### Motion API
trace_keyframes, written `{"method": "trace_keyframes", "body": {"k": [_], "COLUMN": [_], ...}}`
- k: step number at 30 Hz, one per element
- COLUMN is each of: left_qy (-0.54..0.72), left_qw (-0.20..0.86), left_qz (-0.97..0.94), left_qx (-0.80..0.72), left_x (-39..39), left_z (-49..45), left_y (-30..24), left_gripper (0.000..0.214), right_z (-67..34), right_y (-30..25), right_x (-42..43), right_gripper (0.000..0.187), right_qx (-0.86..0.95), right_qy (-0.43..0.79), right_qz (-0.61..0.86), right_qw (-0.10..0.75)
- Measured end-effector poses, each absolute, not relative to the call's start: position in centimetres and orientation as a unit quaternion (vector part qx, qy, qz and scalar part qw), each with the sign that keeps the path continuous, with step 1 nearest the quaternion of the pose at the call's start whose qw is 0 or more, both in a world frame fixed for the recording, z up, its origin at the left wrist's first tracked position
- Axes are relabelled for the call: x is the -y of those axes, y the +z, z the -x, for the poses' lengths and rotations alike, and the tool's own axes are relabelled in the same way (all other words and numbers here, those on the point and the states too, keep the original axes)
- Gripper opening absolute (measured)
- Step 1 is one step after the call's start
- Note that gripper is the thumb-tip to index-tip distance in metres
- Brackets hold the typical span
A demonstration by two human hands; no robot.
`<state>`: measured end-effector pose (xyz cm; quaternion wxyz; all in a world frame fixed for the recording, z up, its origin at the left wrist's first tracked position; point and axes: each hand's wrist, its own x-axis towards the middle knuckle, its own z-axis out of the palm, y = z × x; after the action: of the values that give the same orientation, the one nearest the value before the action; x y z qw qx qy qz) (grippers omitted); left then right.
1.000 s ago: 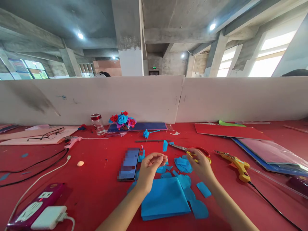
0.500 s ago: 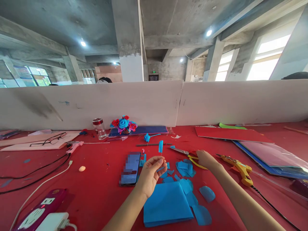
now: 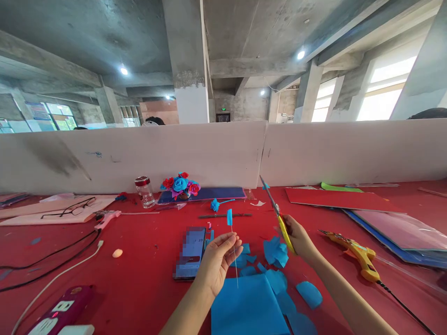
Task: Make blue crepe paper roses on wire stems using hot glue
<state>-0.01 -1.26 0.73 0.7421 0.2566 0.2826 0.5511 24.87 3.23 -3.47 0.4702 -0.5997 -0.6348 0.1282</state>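
Note:
My left hand (image 3: pixel 217 260) pinches a thin wire stem (image 3: pixel 233 251) held upright, with a small roll of blue crepe paper (image 3: pixel 229 217) at its top. My right hand (image 3: pixel 299 238) grips yellow-handled scissors (image 3: pixel 277 214), lifted off the table with the blades pointing up and to the left. Below both hands lie a folded blue paper sheet (image 3: pixel 247 309) and several cut blue petals (image 3: pixel 275 251) on the red table (image 3: pixel 139 260). A phone (image 3: pixel 190 252) lies just left of my left hand.
A yellow glue gun (image 3: pixel 359 253) with its cord lies to the right, a pink glue gun (image 3: pixel 106 217) to the left. A paper flower bouquet (image 3: pixel 179 184), a glass jar (image 3: pixel 143 190), eyeglasses (image 3: pixel 68 208), a power strip (image 3: pixel 59 314) and coloured sheets (image 3: pixel 335 197) lie around. White partitions (image 3: pixel 209 153) back the table.
My right hand reached to the scissors, took them and lifted them, blades now pointing up. My left hand raised the wire stem upright with the blue roll on top.

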Motion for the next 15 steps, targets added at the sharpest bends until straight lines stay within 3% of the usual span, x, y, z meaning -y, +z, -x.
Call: {"method": "trace_keyframes", "body": {"k": [6,10,15], "left_qy": [0.562,0.552,0.57], "left_qw": [0.734,0.735,0.74], "left_qz": [-0.231,-0.227,-0.214], "left_qx": [-0.305,-0.321,-0.286], "left_x": [0.9,1.0,0.9], "left_z": [-0.1,-0.2,-0.4], "left_y": [0.3,0.2,0.0], "left_gripper": [0.007,0.01,0.01], "right_z": [-23.4,-22.8,-20.7], "right_y": [-2.1,-1.3,-1.2], "right_x": [-1.2,0.4,1.6], "right_gripper": [0.04,0.046,0.043], "right_qx": [0.626,0.653,0.684], "right_qy": [0.122,0.056,0.128], "right_qz": [0.577,0.588,0.572], "right_qw": [0.511,0.473,0.434]}}
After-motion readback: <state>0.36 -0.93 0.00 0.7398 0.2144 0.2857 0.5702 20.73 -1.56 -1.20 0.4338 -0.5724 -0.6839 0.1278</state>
